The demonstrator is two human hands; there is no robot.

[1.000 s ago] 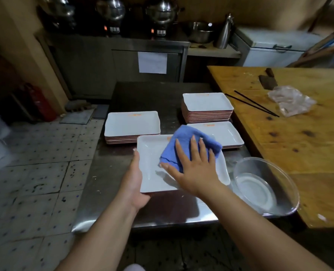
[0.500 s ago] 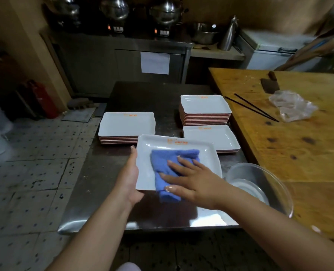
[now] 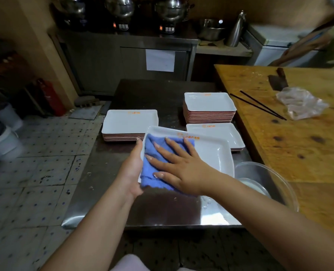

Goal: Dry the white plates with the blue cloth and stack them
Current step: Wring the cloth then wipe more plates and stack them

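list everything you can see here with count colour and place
held plate: 1, white, above steel table's near part
cloth: 1, blue, on held plate
plate stacks: 3, white, on steel table
glass bowl: 1, clear, right of plate
chopsticks: 2, black, on wooden table
cleaver: 1, dark, wooden table
plastic bag: 1, clear, wooden table
left hand: holds plate's left edge
right hand: flat on cloth

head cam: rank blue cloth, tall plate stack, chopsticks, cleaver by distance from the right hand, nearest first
1. blue cloth: directly under the right hand, pressed onto the held plate.
2. tall plate stack: behind the hand, far side of the steel table.
3. chopsticks: right, on the wooden table.
4. cleaver: beyond the chopsticks, far right.
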